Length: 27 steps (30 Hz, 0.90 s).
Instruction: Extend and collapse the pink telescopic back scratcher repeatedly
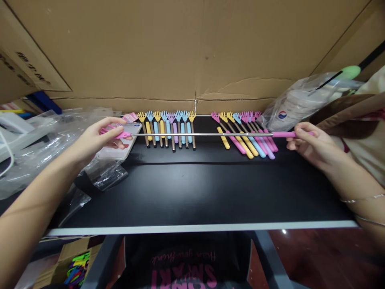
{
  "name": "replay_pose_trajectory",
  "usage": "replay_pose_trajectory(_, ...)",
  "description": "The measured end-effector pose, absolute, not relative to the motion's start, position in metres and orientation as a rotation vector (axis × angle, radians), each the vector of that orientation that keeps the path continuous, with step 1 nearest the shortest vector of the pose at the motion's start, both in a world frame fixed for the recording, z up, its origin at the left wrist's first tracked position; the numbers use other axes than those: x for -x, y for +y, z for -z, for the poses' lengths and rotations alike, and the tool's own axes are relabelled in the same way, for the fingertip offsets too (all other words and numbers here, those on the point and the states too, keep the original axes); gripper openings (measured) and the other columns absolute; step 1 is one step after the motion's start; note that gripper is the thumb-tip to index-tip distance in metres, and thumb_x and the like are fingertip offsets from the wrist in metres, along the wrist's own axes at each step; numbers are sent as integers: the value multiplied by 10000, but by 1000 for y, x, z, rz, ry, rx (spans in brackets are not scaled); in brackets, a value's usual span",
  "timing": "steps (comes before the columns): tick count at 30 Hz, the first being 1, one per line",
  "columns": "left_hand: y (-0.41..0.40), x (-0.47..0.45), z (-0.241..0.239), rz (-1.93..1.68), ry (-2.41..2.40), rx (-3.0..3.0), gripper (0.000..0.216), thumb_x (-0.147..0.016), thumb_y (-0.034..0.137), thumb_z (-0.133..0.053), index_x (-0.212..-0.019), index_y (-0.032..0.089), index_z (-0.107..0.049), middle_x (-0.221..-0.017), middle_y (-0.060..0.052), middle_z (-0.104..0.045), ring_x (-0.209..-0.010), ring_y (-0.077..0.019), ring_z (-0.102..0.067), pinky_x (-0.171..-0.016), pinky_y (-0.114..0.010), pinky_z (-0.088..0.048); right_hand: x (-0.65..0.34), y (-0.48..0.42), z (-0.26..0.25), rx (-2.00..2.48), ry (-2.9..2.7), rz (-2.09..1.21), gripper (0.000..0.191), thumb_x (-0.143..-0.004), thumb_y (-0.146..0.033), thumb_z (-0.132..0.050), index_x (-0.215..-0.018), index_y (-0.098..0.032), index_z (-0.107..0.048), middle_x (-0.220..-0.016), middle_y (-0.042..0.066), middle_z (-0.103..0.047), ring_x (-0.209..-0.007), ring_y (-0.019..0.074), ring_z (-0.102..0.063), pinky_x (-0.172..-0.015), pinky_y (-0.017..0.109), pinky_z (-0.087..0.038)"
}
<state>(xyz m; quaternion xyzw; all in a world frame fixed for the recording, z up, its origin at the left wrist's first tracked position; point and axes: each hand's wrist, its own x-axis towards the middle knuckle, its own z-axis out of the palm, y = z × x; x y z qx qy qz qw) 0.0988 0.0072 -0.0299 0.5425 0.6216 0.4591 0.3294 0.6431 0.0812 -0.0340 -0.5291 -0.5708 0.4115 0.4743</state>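
Observation:
A pink telescopic back scratcher point(198, 134) is stretched out level above the black table. My left hand point(105, 136) is closed round its pink claw end. The pink handle at the other end is pinched by my right hand point(315, 144). Behind its thin metal rod lies a row of back scratchers point(171, 128) with yellow, blue and purple claws, their handles alongside dark shafts. Farther right, a second group of back scratchers point(246, 136) lies slanted, with pink, yellow, blue and purple handles.
Clear plastic bags point(102, 174) and a phone point(132, 138) lie at the left. A bagged drink cup point(297, 106) stands at the back right. Cardboard point(180, 52) walls off the back. Below the table's front edge point(204, 229) sits a box of colourful items point(64, 257).

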Motion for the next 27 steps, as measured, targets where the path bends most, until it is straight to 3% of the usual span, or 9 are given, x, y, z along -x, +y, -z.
replay_pose_trajectory(6,7,-100,31,-1109,1522,-1349,478,-603,505,-791,-864,189,-545,-716,-19,-708,-573,-127,-662,-601,-220,-557,-651,86,40,1339,-1294,-1055,519,-502,-517,-824,-730,-213,-470,-609,-39,-598,-440,75,-519,-456,213,-451)
replay_pose_trajectory(16,5,-110,31,-1134,1457,-1435,421,-624,441,-799,-832,223,-503,-777,11,-719,-640,-128,-687,-610,-194,-556,-655,89,41,1334,-1176,-1043,425,-556,-432,-814,-806,-257,-518,-660,-46,-644,-518,116,-600,-597,288,-533)
replay_pose_trajectory(22,2,-107,26,-1168,1564,-1532,399,-638,450,-767,-847,212,-523,-759,4,-709,-656,-129,-681,-638,-208,-553,-645,80,31,1334,-1278,-1151,353,-698,-523,-673,-851,-278,-470,-717,-33,-667,-635,135,-636,-660,301,-518)
replay_pose_trajectory(27,2,-102,26,-1157,1605,-1566,390,-663,451,-741,-868,210,-513,-738,-7,-699,-637,-144,-677,-623,-232,-553,-644,77,30,1309,-1375,-1254,178,-795,-415,-570,-911,-292,-511,-815,-2,-691,-739,164,-659,-753,373,-523)
